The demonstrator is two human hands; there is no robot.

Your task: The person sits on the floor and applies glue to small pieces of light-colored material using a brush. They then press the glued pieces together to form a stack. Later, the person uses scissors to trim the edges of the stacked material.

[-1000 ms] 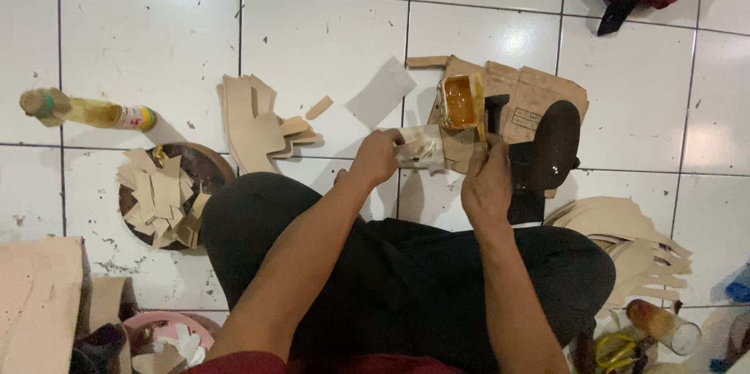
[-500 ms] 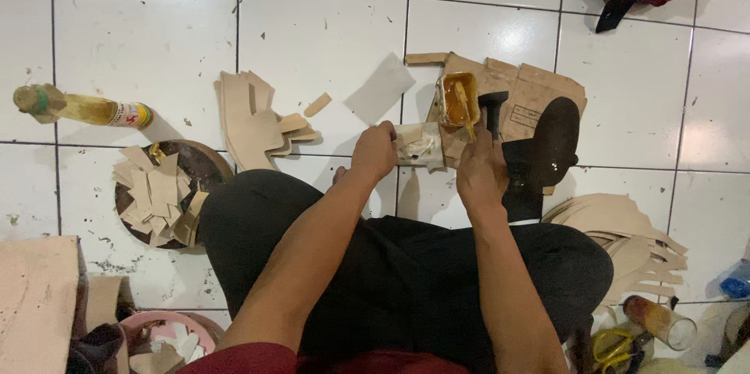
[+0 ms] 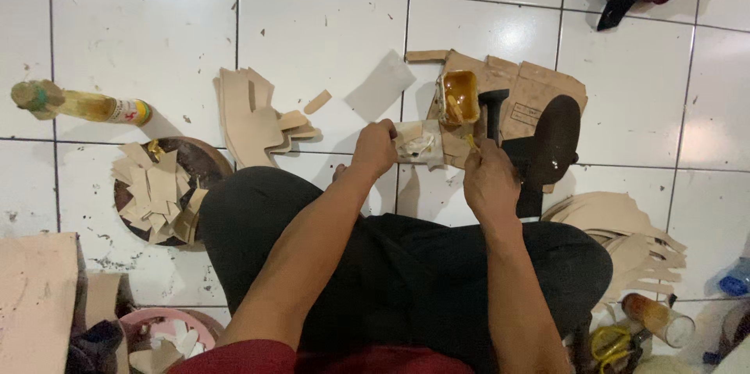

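Leather piece, small, pale tan and flat (image 3: 412,138), lies at the centre of the view, just past your knees on a scrap of brown cardboard (image 3: 539,89) spread over the white tiled floor (image 3: 156,23).

Largest to smallest: the floor; your dark-trousered lap (image 3: 375,265); the cardboard at 1 o'clock from the piece; a dark shoe-shaped form (image 3: 553,144) at 3 o'clock; a fan of cream cut leather panels (image 3: 617,226) at 4 o'clock; a stack of tan strips (image 3: 250,112) at 9 o'clock; a round dark tray (image 3: 209,165) of tan offcuts farther out at 9 o'clock; a lying yellow bottle (image 3: 82,105) beyond it; a small open tin of amber glue (image 3: 459,97) at 1 o'clock, touching the cardboard.

Your left hand (image 3: 375,147) is closed down on the near left edge of the piece, fingers curled over it, pinning it. Your right hand (image 3: 488,183) is wrapped tight round a thin yellow-tipped applicator (image 3: 471,142), the tip just right of the piece; the shaft is mostly hidden.

Judged from its look, the piece is light, thin and limp, likely to curl or slide and tacky where glued. Hold it by a dry edge, pressed flat; do not pinch the middle.
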